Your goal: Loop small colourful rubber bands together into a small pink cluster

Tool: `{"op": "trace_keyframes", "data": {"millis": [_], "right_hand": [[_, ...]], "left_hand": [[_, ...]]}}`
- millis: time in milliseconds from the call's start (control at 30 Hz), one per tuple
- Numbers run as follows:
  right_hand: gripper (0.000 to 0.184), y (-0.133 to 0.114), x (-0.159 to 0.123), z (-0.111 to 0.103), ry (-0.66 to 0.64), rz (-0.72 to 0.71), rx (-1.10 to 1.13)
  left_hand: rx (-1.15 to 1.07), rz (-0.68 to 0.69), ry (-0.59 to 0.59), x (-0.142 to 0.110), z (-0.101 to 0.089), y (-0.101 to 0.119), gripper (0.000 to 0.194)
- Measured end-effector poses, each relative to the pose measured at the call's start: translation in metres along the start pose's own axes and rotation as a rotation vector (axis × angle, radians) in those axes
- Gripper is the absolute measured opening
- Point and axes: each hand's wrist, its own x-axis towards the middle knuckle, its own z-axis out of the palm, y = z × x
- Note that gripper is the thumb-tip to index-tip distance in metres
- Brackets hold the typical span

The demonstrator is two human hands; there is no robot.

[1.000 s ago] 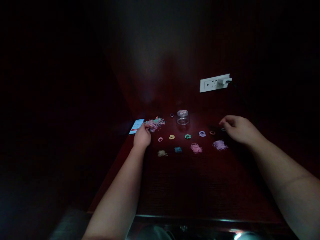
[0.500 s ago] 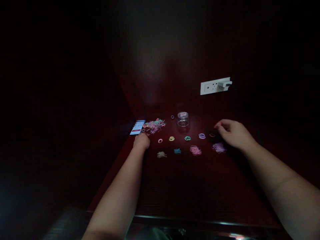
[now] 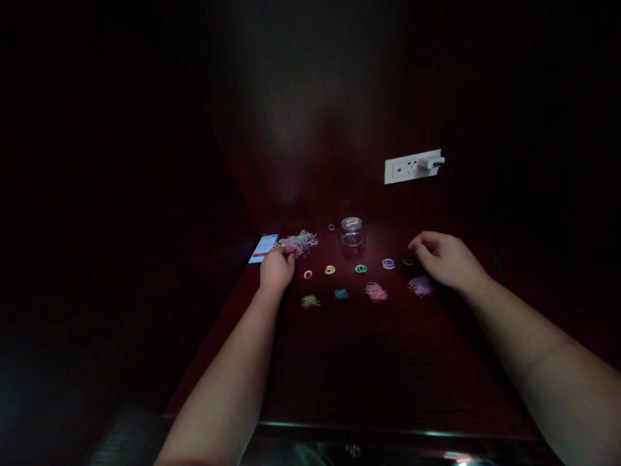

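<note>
Pink with pink: had heaps (image 3: 376,292) apart on bench (image 3: 349,362), likely to stop mixing | put left hand (image 3: 277,268) at mixed pile (image 3: 301,243) beside phone (image 3: 263,248), could not see grip | held right hand (image 3: 449,259) near brown ring (image 3: 407,262), fingers (image 3: 429,237) curled in, could not tell if grasping anything

Band pile (image 3: 303,242) partly behind left fingers (image 3: 285,251)

1. On my feed, my bare left forearm (image 3: 230,375) reaches forward from the bottom edge.
2. My bare left hand (image 3: 276,268) is back-up, its grip too small to read from here.
3. My bare right forearm (image 3: 533,346) slants inward from the lower right.
4. My bare right hand (image 3: 449,257) points leftward, fingers (image 3: 429,237) curled near the thumb (image 3: 425,254).
</note>
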Motion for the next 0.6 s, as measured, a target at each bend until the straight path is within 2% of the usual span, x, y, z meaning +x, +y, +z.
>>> {"op": "trace_keyframes", "data": {"millis": [67, 167, 267, 367, 600], "right_hand": [[0.017, -0.002, -0.002, 0.006, -0.038, -0.051, 0.056], [0.02, -0.008, -0.007, 0.015, -0.115, -0.158, 0.099], [0.021, -0.015, -0.011, 0.022, -0.176, -0.249, 0.104], [0.019, -0.02, -0.012, 0.025, -0.185, -0.277, 0.103], [0.018, -0.027, -0.018, 0.033, -0.247, -0.315, 0.21]], "left_hand": [[-0.13, 0.128, 0.056, -0.006, -0.001, 0.015, 0.021], [-0.327, 0.326, 0.075, -0.017, 0.005, 0.035, 0.01], [-0.435, 0.449, 0.022, -0.028, 0.012, 0.05, 0.004], [-0.551, 0.557, -0.057, -0.037, 0.016, 0.059, 0.006], [-0.541, 0.722, -0.127, -0.053, 0.012, 0.075, 0.009]]}}
